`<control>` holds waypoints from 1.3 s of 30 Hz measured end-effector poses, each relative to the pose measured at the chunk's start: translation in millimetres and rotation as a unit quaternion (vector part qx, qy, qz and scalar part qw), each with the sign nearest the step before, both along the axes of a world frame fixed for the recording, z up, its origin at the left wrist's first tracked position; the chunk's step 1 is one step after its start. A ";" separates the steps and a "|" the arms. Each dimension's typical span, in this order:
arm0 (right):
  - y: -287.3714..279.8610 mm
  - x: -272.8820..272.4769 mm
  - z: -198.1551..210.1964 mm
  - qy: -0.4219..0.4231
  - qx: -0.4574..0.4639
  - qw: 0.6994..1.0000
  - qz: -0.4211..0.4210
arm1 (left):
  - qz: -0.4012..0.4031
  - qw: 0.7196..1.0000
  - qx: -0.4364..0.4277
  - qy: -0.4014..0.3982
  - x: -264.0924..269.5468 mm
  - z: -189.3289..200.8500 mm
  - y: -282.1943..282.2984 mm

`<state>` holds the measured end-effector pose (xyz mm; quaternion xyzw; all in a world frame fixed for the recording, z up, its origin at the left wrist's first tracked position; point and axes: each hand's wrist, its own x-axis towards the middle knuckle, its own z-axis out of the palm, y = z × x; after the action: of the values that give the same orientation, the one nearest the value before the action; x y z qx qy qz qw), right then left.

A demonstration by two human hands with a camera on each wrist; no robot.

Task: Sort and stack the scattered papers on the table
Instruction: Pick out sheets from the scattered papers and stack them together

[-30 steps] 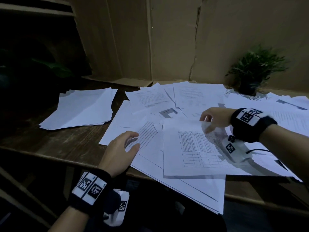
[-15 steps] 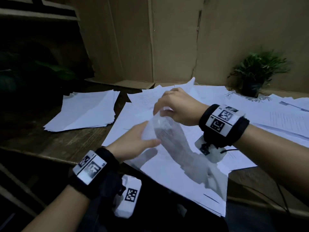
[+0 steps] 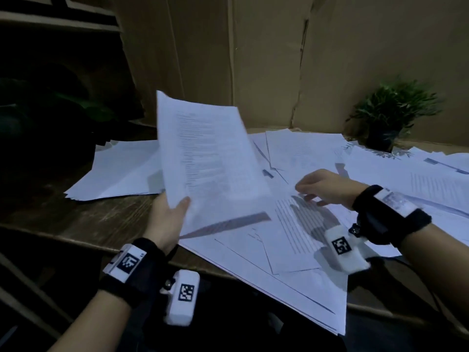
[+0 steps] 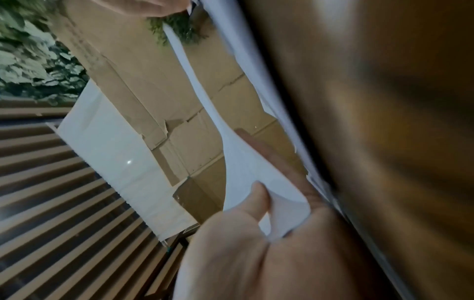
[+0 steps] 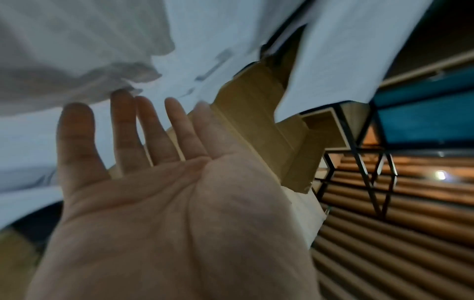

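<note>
Fingers (image 4: pixel 259 200) pinch sheet (image 3: pixel 208 158) corner — sheet upright.

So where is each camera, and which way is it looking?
Head: worn on the head, looks down at the table; both hands and wristbands show.
Left wrist: looks along the left hand, whose thumb pinches the held sheet.
Right wrist: looks along the open right hand toward the scattered papers.
Shared: head and left wrist both show the held sheet.

Dim makeshift office corner, perhaps, wooden table (image 3: pixel 83 219), printed papers (image 3: pixel 299 153), cardboard backdrop (image 3: pixel 266 59), potted plant (image 3: pixel 388 115)
</note>
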<state>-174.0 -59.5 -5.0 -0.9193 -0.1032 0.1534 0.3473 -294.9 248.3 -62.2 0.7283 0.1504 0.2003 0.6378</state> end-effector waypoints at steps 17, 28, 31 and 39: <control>-30.8 52.7 0.2 -0.043 -0.294 0.946 0.129 | 0.040 0.997 -0.039 -0.050 -3.3 -14.2 31.4; -24.0 60.8 3.5 -0.032 -0.322 0.935 0.145 | 0.031 0.997 -0.035 -0.056 -1.6 -17.7 33.2; -18.8 63.6 7.8 -0.029 -0.357 0.922 0.146 | 0.027 0.997 -0.040 -0.055 -1.9 -17.2 33.3; 1.3 69.3 11.8 -0.110 -0.348 0.914 0.175 | 0.023 0.997 -0.054 -0.057 0.5 -19.1 35.5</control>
<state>-104.7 -58.2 6.8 -0.9604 -0.2397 0.1359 -0.0407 -294.3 283.8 -81.3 0.6763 0.1413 0.2479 0.6791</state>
